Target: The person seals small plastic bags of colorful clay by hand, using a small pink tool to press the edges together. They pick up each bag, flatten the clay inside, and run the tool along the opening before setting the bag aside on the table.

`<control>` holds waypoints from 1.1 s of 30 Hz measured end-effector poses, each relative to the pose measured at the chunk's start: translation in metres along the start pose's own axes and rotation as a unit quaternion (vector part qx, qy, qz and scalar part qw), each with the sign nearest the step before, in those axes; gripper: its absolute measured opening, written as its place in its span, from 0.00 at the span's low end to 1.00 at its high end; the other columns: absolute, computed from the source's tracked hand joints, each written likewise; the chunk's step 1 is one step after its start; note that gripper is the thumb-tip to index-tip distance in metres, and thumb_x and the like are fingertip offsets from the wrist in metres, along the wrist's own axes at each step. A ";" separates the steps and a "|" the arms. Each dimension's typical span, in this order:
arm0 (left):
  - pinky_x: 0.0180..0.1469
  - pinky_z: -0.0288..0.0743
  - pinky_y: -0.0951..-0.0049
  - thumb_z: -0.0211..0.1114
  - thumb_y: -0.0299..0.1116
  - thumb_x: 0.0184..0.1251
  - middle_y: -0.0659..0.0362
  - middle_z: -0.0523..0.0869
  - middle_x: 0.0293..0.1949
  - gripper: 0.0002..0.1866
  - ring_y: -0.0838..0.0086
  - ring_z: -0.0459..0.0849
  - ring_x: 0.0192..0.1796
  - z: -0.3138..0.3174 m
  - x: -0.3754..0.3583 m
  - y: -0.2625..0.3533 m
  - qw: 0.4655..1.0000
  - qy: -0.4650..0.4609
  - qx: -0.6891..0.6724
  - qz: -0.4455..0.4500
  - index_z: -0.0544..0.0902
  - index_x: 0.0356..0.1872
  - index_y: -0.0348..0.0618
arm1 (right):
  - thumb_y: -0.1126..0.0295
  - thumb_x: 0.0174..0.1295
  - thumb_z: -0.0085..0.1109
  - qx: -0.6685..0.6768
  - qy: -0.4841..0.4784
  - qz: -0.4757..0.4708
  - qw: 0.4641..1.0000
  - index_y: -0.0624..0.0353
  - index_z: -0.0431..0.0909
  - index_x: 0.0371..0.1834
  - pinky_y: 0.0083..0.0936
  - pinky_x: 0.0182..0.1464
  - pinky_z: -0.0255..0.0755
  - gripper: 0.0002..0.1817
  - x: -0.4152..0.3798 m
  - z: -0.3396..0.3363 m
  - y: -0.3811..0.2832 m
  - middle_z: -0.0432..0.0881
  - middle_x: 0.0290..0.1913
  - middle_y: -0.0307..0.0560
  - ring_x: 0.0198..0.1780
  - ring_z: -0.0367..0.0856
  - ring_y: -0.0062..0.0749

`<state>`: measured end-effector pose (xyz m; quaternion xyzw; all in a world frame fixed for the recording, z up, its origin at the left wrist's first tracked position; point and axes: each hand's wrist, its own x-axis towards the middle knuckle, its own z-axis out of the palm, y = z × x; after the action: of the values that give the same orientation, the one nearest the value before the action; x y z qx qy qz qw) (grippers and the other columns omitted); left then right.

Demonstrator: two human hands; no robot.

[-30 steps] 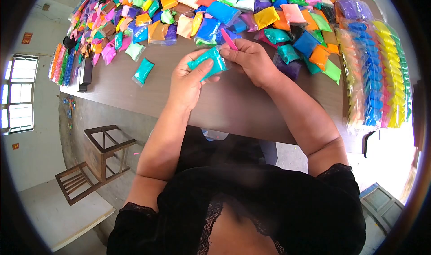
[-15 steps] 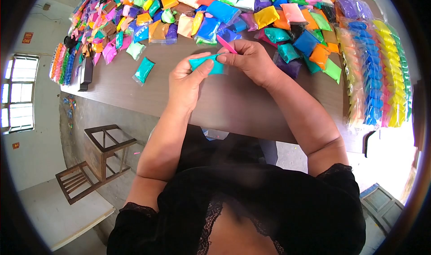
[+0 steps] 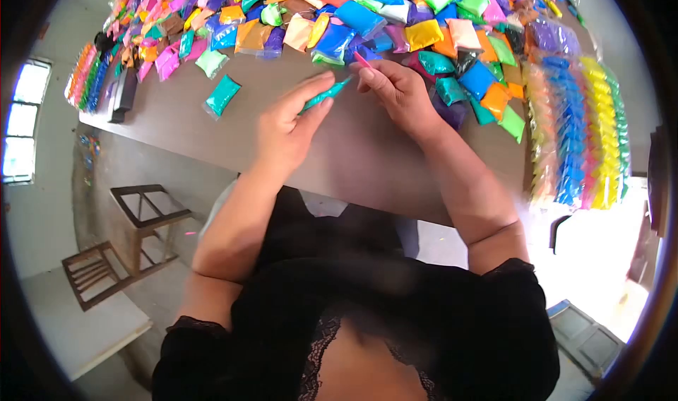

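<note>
One packet sits pinched in my left hand, long axis slanting toward my right hand, which pinches a pink tool.

bare left hand raised with thumb and fingers pinched together, bare right hand just beside it, thumb pressed to curled index finger, both forearms reaching forward and angled inward, elbows bent, black lace-trimmed short sleeves
</note>
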<state>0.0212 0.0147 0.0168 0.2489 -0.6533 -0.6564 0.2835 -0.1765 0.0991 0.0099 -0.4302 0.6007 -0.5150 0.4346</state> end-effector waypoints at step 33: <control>0.61 0.74 0.65 0.67 0.31 0.61 0.57 0.78 0.54 0.17 0.63 0.77 0.60 -0.022 -0.033 -0.026 0.807 -0.054 0.505 0.301 0.81 0.50 0.38 | 0.70 0.57 0.67 -0.372 0.049 -0.218 0.901 0.60 0.84 0.35 0.32 0.39 0.75 0.06 0.005 0.044 0.006 0.81 0.34 0.48 0.38 0.83 0.42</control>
<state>0.0587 0.0217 -0.0111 0.1121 -0.9488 -0.1282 0.2661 -0.1356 0.0840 -0.0002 -0.6553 0.6598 -0.3565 0.0900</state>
